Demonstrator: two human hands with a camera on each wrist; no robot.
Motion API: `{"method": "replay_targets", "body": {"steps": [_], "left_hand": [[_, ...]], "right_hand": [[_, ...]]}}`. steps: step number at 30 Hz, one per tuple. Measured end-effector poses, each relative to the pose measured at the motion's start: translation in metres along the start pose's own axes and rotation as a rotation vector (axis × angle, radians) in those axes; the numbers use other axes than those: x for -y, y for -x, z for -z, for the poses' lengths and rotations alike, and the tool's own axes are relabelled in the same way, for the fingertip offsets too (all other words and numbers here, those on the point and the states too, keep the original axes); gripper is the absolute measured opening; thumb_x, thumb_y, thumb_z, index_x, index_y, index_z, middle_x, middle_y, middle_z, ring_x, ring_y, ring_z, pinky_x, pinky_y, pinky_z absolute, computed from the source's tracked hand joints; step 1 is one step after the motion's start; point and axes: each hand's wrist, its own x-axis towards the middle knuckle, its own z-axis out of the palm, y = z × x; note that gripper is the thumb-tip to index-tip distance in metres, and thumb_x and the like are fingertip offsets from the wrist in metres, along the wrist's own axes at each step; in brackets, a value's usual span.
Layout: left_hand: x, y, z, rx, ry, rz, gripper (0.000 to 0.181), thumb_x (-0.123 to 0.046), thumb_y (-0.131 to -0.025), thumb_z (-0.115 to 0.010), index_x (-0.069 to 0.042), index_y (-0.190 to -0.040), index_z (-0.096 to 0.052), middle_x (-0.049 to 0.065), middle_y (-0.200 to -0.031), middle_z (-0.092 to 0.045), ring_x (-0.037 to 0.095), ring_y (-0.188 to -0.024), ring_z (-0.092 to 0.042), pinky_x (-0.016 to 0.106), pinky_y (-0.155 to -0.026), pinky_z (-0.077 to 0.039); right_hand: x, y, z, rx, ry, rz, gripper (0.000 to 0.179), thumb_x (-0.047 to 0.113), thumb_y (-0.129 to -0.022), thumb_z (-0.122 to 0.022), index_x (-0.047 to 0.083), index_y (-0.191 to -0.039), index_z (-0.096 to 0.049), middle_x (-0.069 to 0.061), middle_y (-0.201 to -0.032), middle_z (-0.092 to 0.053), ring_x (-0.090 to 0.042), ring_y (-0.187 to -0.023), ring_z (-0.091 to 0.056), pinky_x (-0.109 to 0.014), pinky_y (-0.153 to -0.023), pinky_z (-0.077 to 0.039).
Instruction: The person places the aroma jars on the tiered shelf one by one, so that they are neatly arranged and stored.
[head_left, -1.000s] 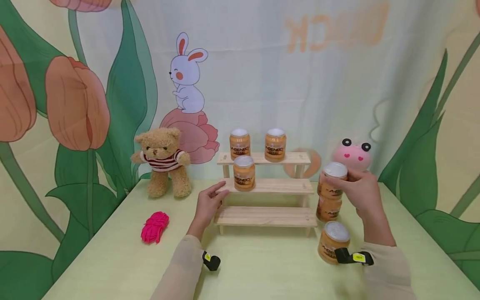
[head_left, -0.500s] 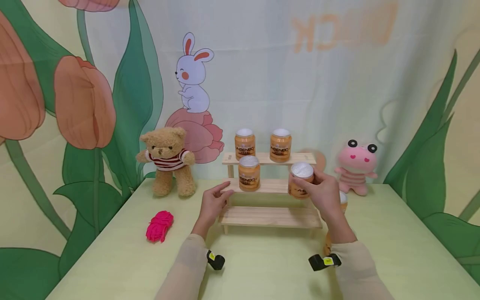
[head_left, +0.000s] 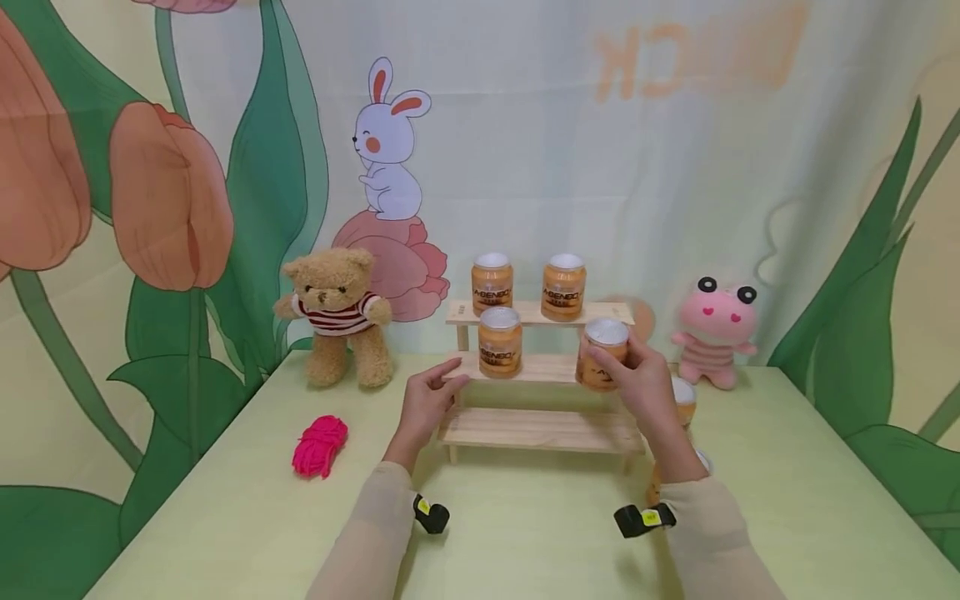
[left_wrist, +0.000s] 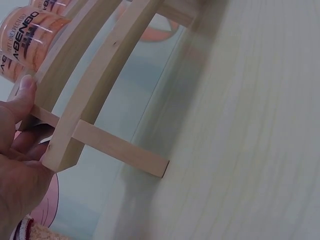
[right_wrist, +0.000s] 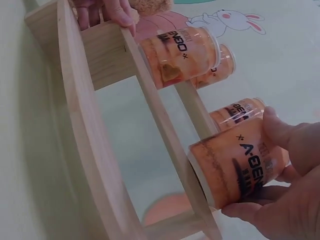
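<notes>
A three-tier wooden shelf stand (head_left: 540, 430) stands on the table. My right hand (head_left: 649, 392) grips an orange labelled jar (right_wrist: 240, 162) with a silvery lid, thumb on one side and fingers on the other. The jar is at the right end of the middle tier; its base meets the front edge of the board in the right wrist view. My left hand (head_left: 431, 410) holds the left end of the stand, its thumb on the middle tier and fingers curled by the side. Another jar (head_left: 500, 343) stands left on the middle tier. Two jars (head_left: 564, 287) stand on the top tier.
Behind my right forearm, two more jars (head_left: 683, 398) stand on the table, partly hidden. A pink plush toy (head_left: 716, 321) sits at the back right. A teddy bear (head_left: 335, 312) stands back left, with a pink yarn bundle (head_left: 320, 447) in front.
My right hand has lifted the upper jar off a stack on the right and carried it left to the middle tier. My left hand has stayed at the stand.
</notes>
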Motion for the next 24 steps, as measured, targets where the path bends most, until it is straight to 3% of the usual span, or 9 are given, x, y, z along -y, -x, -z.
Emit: {"method": "replay_targets", "body": {"steps": [5,8,17,24], "left_hand": [[0.000,0.000,0.002,0.002,0.024,0.005,0.038,-0.020,-0.092,-0.075,-0.012,-0.129,-0.070,0.007,-0.083,-0.073,0.008,-0.051,-0.038,0.021,-0.048,-0.032],[0.000,0.000,0.002,0.002,0.025,0.010,0.038,-0.021,-0.091,-0.076,-0.012,-0.128,-0.070,0.006,-0.083,-0.073,0.008,-0.052,-0.041,0.020,-0.048,-0.033],[-0.002,-0.004,-0.001,-0.007,0.000,0.025,0.037,-0.022,-0.091,-0.076,-0.013,-0.127,-0.071,0.005,-0.083,-0.073,0.008,-0.059,-0.048,0.020,-0.050,-0.037],[-0.002,-0.001,0.003,-0.014,-0.017,0.054,0.038,-0.023,-0.092,-0.075,-0.014,-0.128,-0.071,0.005,-0.086,-0.073,0.012,-0.068,-0.055,0.020,-0.053,-0.042]], "right_hand": [[-0.006,-0.003,-0.012,-0.123,0.029,0.032,0.068,0.036,-0.087,-0.079,0.012,-0.146,-0.053,-0.015,-0.131,-0.063,-0.022,-0.117,-0.060,-0.040,-0.098,-0.048],[-0.009,-0.005,-0.018,-0.170,0.041,0.063,0.069,0.029,-0.085,-0.083,0.010,-0.144,-0.053,-0.016,-0.129,-0.063,-0.022,-0.115,-0.061,-0.040,-0.095,-0.050],[-0.007,-0.005,-0.023,-0.162,0.113,0.145,0.069,0.020,-0.089,-0.079,0.001,-0.146,-0.046,-0.020,-0.133,-0.058,-0.028,-0.118,-0.061,-0.039,-0.090,-0.052],[-0.011,-0.005,-0.034,-0.144,0.164,0.246,0.041,0.012,-0.090,-0.076,-0.004,-0.126,-0.064,-0.025,-0.118,-0.067,-0.037,-0.114,-0.063,-0.047,-0.088,-0.054]]}}
